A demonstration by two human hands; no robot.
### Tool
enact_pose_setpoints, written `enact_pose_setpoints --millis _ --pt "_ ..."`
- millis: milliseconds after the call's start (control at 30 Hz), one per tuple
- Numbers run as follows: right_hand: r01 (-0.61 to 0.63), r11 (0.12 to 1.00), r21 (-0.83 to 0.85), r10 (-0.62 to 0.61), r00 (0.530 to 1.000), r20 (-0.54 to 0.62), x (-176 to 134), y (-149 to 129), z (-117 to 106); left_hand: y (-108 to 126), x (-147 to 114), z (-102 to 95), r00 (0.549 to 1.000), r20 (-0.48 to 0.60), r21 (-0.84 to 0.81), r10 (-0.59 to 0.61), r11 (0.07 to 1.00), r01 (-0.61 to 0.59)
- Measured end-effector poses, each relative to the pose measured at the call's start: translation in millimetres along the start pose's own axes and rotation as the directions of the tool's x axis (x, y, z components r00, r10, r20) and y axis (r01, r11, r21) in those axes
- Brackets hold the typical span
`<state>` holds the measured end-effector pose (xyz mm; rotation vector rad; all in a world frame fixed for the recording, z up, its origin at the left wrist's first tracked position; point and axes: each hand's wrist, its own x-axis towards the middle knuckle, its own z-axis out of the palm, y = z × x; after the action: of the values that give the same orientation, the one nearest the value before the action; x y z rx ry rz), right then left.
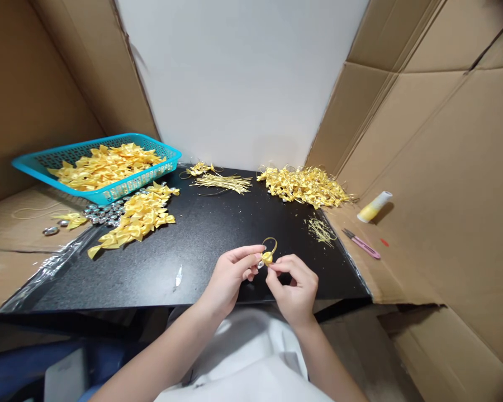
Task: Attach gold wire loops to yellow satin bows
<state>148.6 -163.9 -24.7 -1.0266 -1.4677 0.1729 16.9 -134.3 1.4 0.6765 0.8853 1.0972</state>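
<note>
Yellow bow (267, 257), left fingers (251, 260) pinching its left side, right fingers (280, 267) pinching its lower edge

One head-worn camera looks forward and steeply down from above the near edge of the black tabletop (205, 234). It sits near enough that the tabletop spans mid-frame, with cardboard panels (452, 167) flanking it and a white wall (243, 72) behind it.
</note>
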Motion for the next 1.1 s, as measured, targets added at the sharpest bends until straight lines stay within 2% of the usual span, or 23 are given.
enact_pose_setpoints --millis 167,633,867,1100 --pt "-0.012 1.0 0.006 0.013 1.0 -0.01 0.2 -0.2 -0.6 2.7 -0.1 0.4 0.999 -0.007 -0.012 -0.031 0.999 0.031" --pt "-0.037 0.999 0.007 0.038 0.999 -0.027 0.2 -1.2 0.8 2.7 -0.6 3.5 0.999 -0.033 -0.014 -0.013 1.0 0.012" --pt "-0.05 0.999 0.004 0.05 0.999 -0.008 2.6 -1.7 -0.3 2.6 2.4 1.4 0.999 -0.002 -0.046 -0.037 0.998 0.037" --pt "-0.087 0.996 -0.004 0.087 0.996 -0.01 3.2 -2.2 1.2 2.7 1.3 3.2 1.0 -0.022 -0.02 -0.002 1.0 0.001"
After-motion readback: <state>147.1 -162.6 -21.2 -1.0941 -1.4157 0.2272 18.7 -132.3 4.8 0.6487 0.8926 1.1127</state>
